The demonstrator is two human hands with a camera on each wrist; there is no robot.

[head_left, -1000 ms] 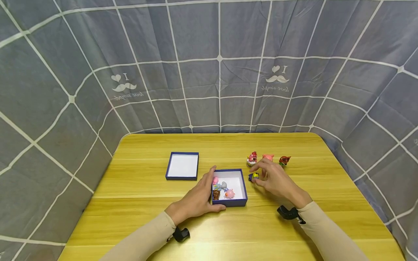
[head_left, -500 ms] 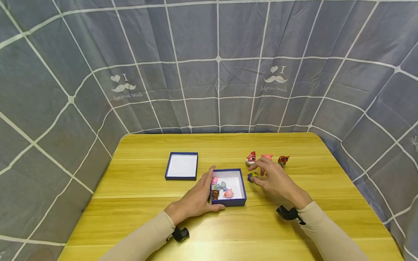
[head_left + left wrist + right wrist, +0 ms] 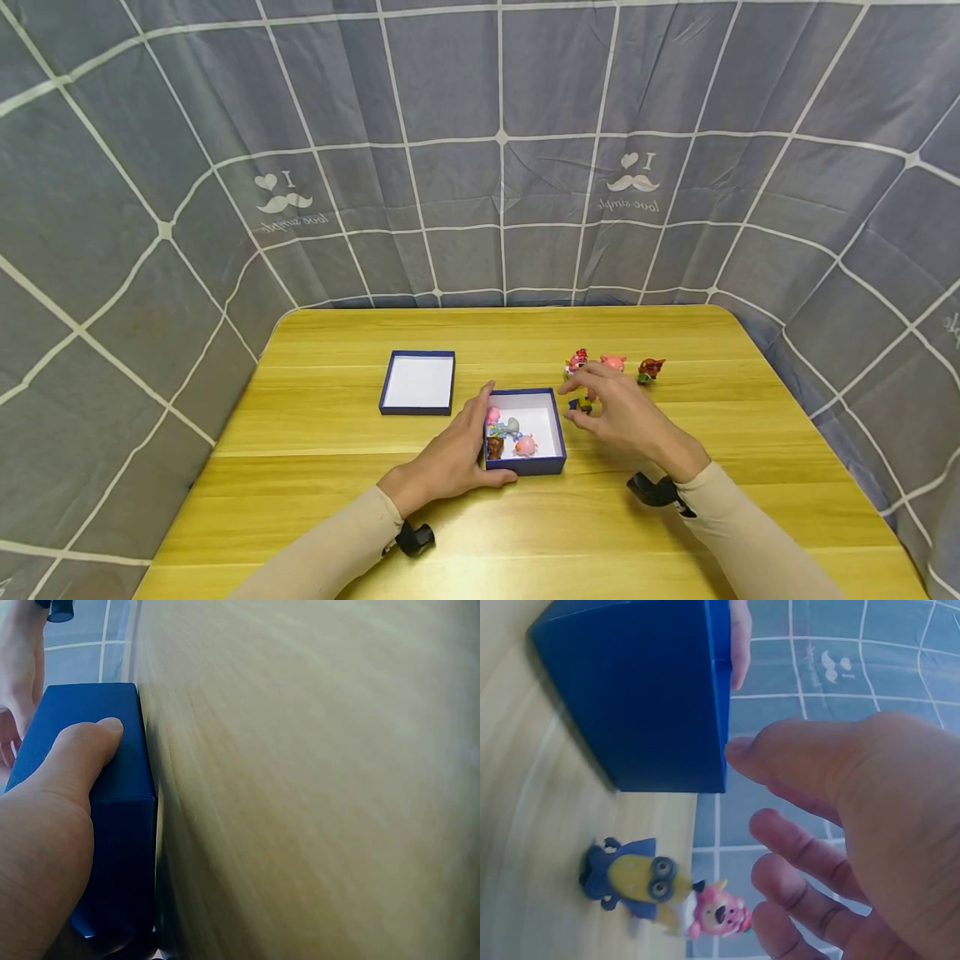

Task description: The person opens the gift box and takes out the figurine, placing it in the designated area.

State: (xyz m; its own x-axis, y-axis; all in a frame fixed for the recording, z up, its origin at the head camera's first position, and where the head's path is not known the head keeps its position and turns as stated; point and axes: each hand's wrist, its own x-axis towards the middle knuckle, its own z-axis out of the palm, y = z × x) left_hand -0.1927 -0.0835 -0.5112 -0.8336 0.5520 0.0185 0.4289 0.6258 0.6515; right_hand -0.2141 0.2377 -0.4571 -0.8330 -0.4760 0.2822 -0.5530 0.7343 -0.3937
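In the head view, my left hand (image 3: 450, 461) holds the blue box (image 3: 557, 433) at its left side. Its thumb (image 3: 97, 746) presses the box's near wall. Inside the box's white interior lie a pink figurine (image 3: 527, 446), a brown figurine (image 3: 495, 447), a grey-blue figurine (image 3: 512, 427) and a small pink figurine (image 3: 492, 414). My right hand (image 3: 630, 412) hovers right of the box, its fingers apart and holding nothing. Just below those fingers, a yellow minion figurine (image 3: 634, 877) in blue stands on the table, not touched by them in the right wrist view.
The box's lid (image 3: 417, 383) lies with its white inside up, left of the box. Behind my right hand stand a pink bear figurine (image 3: 577, 360), a pink pig-like figurine (image 3: 613, 362) and a reddish-brown figurine (image 3: 650, 370). A grey checked curtain (image 3: 450, 183) surrounds the wooden table (image 3: 322, 467).
My right hand's fingers have come off the minion figurine, and the hand has shifted slightly left towards the box. The left hand and the box have kept their place.
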